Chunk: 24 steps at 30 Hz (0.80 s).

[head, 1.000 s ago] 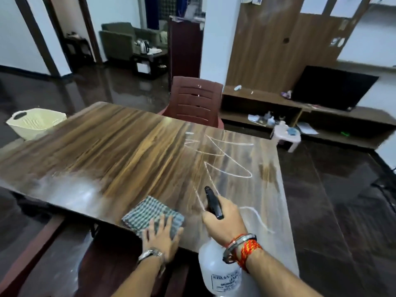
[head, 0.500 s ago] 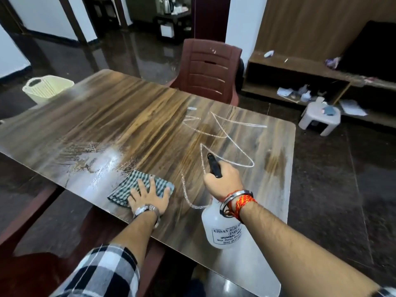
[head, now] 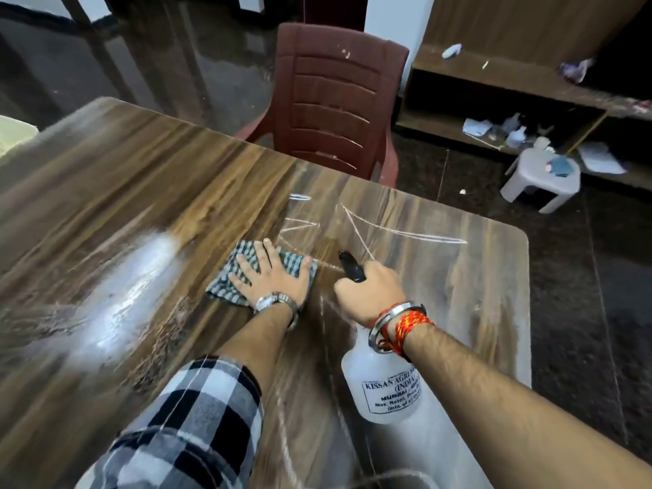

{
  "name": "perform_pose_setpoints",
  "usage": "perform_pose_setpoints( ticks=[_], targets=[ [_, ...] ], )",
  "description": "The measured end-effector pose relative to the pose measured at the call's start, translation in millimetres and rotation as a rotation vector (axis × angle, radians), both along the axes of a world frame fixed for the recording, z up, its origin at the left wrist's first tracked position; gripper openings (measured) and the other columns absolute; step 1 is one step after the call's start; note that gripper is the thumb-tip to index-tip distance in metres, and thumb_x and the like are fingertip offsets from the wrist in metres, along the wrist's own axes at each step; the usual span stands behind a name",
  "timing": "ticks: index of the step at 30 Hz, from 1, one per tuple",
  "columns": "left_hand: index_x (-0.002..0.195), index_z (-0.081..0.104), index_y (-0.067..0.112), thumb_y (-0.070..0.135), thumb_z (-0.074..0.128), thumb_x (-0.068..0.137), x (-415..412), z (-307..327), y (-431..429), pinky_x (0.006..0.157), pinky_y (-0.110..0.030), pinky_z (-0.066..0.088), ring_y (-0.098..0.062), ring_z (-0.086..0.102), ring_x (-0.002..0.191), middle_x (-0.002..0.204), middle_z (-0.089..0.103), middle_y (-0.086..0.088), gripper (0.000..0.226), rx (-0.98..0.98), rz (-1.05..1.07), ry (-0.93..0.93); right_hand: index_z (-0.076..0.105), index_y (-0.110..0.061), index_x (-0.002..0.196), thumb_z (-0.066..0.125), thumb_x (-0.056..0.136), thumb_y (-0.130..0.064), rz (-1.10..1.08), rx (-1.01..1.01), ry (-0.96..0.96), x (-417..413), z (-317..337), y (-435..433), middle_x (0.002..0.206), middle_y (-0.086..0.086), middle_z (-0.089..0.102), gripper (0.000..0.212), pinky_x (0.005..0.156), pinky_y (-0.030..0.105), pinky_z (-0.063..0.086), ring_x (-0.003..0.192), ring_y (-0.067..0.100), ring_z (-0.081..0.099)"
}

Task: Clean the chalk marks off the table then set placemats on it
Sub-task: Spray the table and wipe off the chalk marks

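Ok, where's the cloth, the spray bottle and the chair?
cloth [head: 293, 266]: head view, checked patch near its right edge.
bottle [head: 367, 372]: head view, white body beside the label.
chair [head: 331, 100]: head view, slatted back.

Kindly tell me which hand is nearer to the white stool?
Right. The right hand, gripping the spray bottle, is left of the stool; the left hand, on the cloth, farther left.

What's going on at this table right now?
A person is cleaning chalk off a wooden table. The left hand presses flat on a checked cloth, at the edge of the chalk marks. The right hand grips a spray bottle, nozzle pointing at the marks. A wet sheen covers the table left of the cloth. Chalk lines show beyond the cloth, and no placemats are in view.
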<state>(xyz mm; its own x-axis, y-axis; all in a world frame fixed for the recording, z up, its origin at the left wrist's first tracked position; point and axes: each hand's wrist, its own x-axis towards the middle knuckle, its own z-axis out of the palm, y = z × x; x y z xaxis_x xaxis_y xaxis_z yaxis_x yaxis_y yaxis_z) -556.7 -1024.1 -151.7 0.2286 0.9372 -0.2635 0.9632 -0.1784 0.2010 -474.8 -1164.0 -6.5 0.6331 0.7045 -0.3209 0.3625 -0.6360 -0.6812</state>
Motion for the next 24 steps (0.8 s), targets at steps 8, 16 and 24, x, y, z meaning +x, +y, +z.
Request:
perform_pose_setpoints(
  ticks=[8,16,24],
  targets=[
    [0.152,-0.003,0.001,0.084,0.018,0.079,90,-14,94,0.118,-0.052,-0.003,-0.032,-0.004,0.148,0.161,-0.009,-0.016,0.113,0.112,-0.056,-0.067,0.058,-0.006,0.083,0.059,0.085,-0.024,0.042,0.004,0.0,74,-27,64,0.081,0.01,0.054,0.019,0.057,0.027,0.036,0.077,0.029,0.055],
    [0.154,0.004,0.007,0.091,0.008,0.07,161,-12,156,0.115,-0.057,-0.01,-0.038,-0.009,0.147,0.163,-0.003,-0.008,0.119,0.128,-0.184,0.028,0.052,-0.017,0.074,0.051,0.067,-0.037,0.021,0.054,0.007,125,-44,68,0.072,0.005,0.056,0.021,0.053,0.024,0.036,0.067,0.024,0.058],
    [0.155,0.006,0.017,0.094,0.009,0.066,218,-9,142,0.115,-0.059,-0.008,-0.037,-0.008,0.147,0.163,-0.002,0.0,0.118,0.082,-0.302,0.034,0.051,-0.017,0.071,0.049,0.065,-0.035,-0.073,0.1,0.052,147,-47,47,0.069,0.007,0.056,0.019,0.06,0.033,0.049,0.072,0.034,0.066]
  ],
)
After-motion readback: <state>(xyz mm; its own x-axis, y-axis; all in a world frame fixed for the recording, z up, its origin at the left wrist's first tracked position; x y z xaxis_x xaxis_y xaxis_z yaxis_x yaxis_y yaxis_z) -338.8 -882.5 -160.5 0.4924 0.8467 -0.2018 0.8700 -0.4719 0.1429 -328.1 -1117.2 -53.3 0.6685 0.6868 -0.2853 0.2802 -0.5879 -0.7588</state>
